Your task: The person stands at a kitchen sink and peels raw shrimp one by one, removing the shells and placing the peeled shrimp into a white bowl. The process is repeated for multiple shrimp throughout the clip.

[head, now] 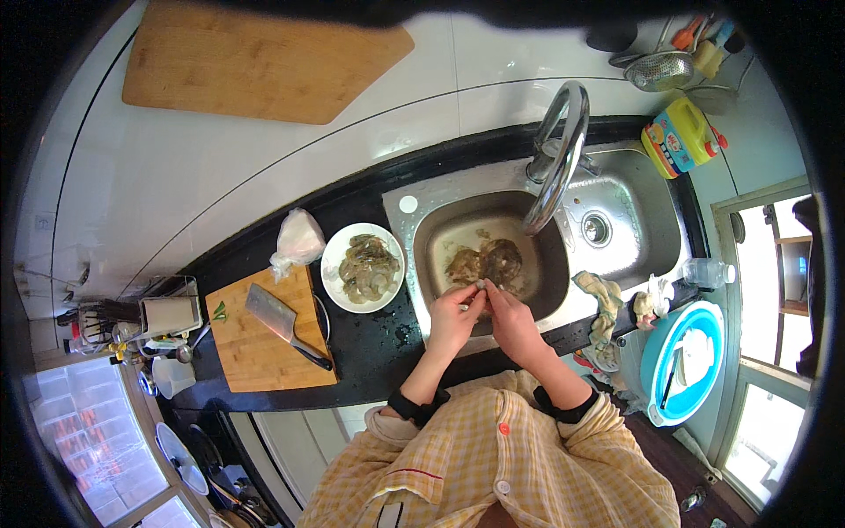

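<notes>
Both my hands meet over the near edge of the left sink basin (429,231). My left hand (455,317) and my right hand (511,320) pinch a small pale thing (481,284) between their fingertips; it looks like a shrimp, but the fingers cover most of it. Below them, brownish shrimp heads or shells (500,259) lie in a heap on the basin floor. To the left of the sink, a white plate (330,280) holds a pile of raw grey shrimp (370,270).
Left of the plate, a cleaver (272,311) lies on a wooden cutting board (231,356), beside a plastic bag (298,239). The curved chrome faucet (575,145) rises over the basin divider. Cloths (601,303) and a blue basin (653,396) are at the right.
</notes>
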Tool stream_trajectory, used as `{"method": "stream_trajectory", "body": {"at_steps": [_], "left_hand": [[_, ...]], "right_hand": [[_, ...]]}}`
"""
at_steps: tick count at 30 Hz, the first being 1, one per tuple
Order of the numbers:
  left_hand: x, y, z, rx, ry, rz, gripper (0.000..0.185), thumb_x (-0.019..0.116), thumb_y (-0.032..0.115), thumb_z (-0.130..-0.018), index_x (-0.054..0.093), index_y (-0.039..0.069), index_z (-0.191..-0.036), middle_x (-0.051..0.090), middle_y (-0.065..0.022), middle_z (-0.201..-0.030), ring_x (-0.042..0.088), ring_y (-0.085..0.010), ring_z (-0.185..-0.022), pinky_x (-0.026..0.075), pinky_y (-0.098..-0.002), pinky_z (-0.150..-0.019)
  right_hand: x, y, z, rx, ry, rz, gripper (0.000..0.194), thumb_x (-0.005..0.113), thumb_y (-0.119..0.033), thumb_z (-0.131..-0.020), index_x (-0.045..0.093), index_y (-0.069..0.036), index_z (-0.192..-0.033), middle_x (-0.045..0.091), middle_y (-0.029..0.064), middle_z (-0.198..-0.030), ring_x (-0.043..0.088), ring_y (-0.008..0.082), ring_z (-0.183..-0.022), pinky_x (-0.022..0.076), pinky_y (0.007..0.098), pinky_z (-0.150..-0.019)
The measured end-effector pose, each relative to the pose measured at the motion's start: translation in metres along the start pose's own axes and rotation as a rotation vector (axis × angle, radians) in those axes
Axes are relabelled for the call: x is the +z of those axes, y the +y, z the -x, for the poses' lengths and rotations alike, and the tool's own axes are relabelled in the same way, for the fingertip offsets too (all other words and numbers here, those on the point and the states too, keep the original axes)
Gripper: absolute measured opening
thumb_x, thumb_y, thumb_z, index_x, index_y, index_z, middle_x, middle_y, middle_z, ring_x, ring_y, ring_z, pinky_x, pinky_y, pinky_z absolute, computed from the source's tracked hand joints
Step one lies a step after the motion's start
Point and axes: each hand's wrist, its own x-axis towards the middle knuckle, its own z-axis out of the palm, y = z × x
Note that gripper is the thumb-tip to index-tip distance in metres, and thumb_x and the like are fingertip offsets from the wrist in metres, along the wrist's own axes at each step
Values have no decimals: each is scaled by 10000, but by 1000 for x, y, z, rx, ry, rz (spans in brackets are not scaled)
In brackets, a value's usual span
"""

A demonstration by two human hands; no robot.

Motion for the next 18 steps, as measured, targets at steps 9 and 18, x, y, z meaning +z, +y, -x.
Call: {"method": "stream_trajectory", "body": {"at_steps": [9,18], "left_hand": [[-4,-8,2,178,50,-206,141,572,80,-856,611,-53,-883,594,-131,-750,610,-197,-661,475,-291,-573],[-3,-7,-1,238,59,-250,108,561,70,-834,587,-35,-828,556,-161,-709,581,-273,-638,445,-326,-577]], "right_hand": [[10,-8,-3,8,-79,196,561,560,38,-672,404,106,-1206,559,198,-880,591,346,-744,495,392,-632],[6,-12,-8,35,-87,283,473,569,33,-655,471,90,-1115,559,186,-838,595,343,-706,498,391,-620]]}}
